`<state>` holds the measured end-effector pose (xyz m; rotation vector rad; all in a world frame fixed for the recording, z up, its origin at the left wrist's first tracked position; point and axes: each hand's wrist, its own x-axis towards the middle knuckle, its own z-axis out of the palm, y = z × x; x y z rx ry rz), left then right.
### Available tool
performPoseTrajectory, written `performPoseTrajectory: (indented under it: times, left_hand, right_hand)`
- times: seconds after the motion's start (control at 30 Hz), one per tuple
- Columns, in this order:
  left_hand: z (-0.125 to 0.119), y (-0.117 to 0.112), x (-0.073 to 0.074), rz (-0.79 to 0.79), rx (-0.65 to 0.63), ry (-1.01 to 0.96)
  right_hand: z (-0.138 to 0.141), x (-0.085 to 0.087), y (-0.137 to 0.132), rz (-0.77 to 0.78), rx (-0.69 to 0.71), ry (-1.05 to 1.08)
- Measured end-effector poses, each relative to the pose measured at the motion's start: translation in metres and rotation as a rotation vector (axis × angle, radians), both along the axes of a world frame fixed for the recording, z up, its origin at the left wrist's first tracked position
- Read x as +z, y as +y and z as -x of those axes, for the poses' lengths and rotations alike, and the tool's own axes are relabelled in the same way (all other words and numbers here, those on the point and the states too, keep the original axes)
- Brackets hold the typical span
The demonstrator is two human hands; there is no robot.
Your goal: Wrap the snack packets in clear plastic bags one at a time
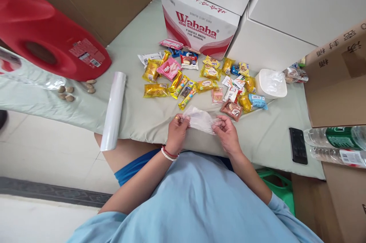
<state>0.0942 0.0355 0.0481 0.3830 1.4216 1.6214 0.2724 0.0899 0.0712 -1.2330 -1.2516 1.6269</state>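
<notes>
A thin clear plastic bag is stretched between my two hands near the front edge of the cloth-covered table. My left hand, with bead bracelets on the wrist, pinches the bag's left side. My right hand pinches its right side. Just beyond the bag lie several wrapped snacks in yellow, pink, blue and brown packets, spread across the middle of the table.
A roll of clear film overhangs the table edge at left. A red jug and some nuts lie far left. A Wahaha carton, a white tub, a black phone and water bottles stand behind and right.
</notes>
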Motion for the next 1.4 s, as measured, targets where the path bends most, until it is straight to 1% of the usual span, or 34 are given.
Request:
performPoseTrajectory:
  times: [0.07, 0.13, 0.2, 0.23, 0.27, 0.3, 0.33, 0.4, 0.43, 0.47, 0.5, 0.53, 0.57, 0.63, 0.67, 0.7, 0.77, 0.87, 0.93, 1.0, 1.1, 1.13, 1.17, 1.23, 1.27, 1.3, 1.33, 1.4]
  left_hand:
    - [0.006, 0.002, -0.001, -0.019, -0.002, -0.245]
    - [0.009, 0.004, 0.0, -0.042, -0.018, -0.422]
    - [0.01, 0.004, 0.002, -0.047, -0.029, -0.494]
    - [0.01, 0.004, 0.003, -0.046, -0.026, -0.493]
    - [0.009, 0.004, 0.004, -0.046, -0.02, -0.473]
    - [0.008, 0.004, 0.004, -0.046, -0.01, -0.438]
    - [0.008, 0.004, 0.003, -0.046, 0.004, -0.393]
    - [0.005, 0.004, 0.002, -0.041, 0.029, -0.295]
    - [0.002, 0.004, 0.001, -0.036, 0.033, -0.25]
    - [0.0, 0.003, 0.0, -0.029, 0.03, -0.21]
    - [-0.003, 0.003, 0.0, -0.023, 0.022, -0.176]
    - [-0.005, 0.003, -0.001, -0.02, 0.01, -0.147]
    - [-0.008, 0.002, -0.001, -0.018, -0.001, -0.124]
    - [-0.011, 0.0, -0.001, -0.011, -0.026, -0.104]
    - [-0.011, -0.001, -0.001, -0.008, -0.042, -0.114]
    - [-0.01, -0.003, -0.001, -0.004, -0.055, -0.134]
    - [-0.006, -0.005, -0.001, 0.003, -0.063, -0.177]
    - [0.0, -0.007, -0.001, 0.009, -0.043, -0.186]
    - [0.002, -0.006, -0.001, 0.016, -0.054, -0.171]
    - [0.001, -0.004, -0.002, 0.023, -0.083, -0.153]
    - [0.0, -0.001, -0.002, 0.023, -0.111, -0.106]
    - [0.0, -0.002, -0.001, 0.024, -0.094, -0.041]
    - [0.001, -0.002, 0.001, 0.029, -0.058, 0.068]
    - [0.002, -0.006, 0.007, 0.035, 0.027, 0.373]
    - [0.002, -0.008, 0.01, 0.028, 0.028, 0.518]
    - [0.001, -0.01, 0.014, 0.017, -0.016, 0.614]
    - [-0.002, -0.012, 0.017, 0.007, -0.099, 0.642]
    - [-0.01, -0.012, 0.021, 0.024, -0.293, 0.574]
  right_hand:
    - [-0.004, -0.004, -0.005, -0.023, -0.018, 0.001]
    - [-0.008, -0.01, -0.012, 0.006, 0.044, -0.03]
    - [-0.012, -0.017, -0.019, 0.071, 0.135, -0.082]
    - [-0.014, -0.02, -0.021, 0.082, 0.154, -0.114]
    - [-0.017, -0.021, -0.023, 0.057, 0.142, -0.155]
    - [-0.02, -0.021, -0.023, -0.014, 0.103, -0.206]
    - [-0.024, -0.019, -0.024, -0.129, 0.055, -0.265]
    - [-0.029, -0.011, -0.023, -0.426, -0.003, -0.393]
    - [-0.03, -0.006, -0.022, -0.569, 0.006, -0.45]
    - [-0.029, -0.002, -0.021, -0.687, 0.041, -0.498]
    - [-0.027, 0.001, -0.019, -0.769, 0.094, -0.538]
    - [-0.024, 0.003, -0.017, -0.814, 0.158, -0.568]
    - [-0.021, 0.004, -0.015, -0.824, 0.224, -0.583]
    - [-0.013, 0.002, -0.01, -0.76, 0.34, -0.553]
    - [-0.011, 0.001, -0.007, -0.703, 0.366, -0.512]
    - [-0.009, -0.001, -0.004, -0.64, 0.362, -0.458]
    - [-0.01, -0.003, 0.001, -0.486, 0.275, -0.33]
    - [-0.017, -0.003, 0.006, -0.207, 0.079, -0.138]
    - [-0.023, -0.003, 0.008, -0.049, 0.012, -0.031]
    - [-0.028, -0.004, 0.009, 0.057, -0.004, 0.028]
    - [-0.033, -0.005, 0.006, 0.144, -0.014, 0.038]
    - [-0.034, -0.005, 0.004, 0.156, -0.022, 0.045]
    - [-0.035, -0.004, 0.003, 0.162, -0.031, 0.064]
    - [-0.035, -0.001, 0.0, 0.17, -0.042, 0.127]
    - [-0.035, 0.001, -0.002, 0.179, -0.04, 0.162]
    - [-0.034, 0.003, -0.003, 0.189, -0.033, 0.193]
    - [-0.032, 0.005, -0.003, 0.197, -0.027, 0.221]
    - [-0.028, 0.009, -0.005, 0.208, -0.009, 0.272]
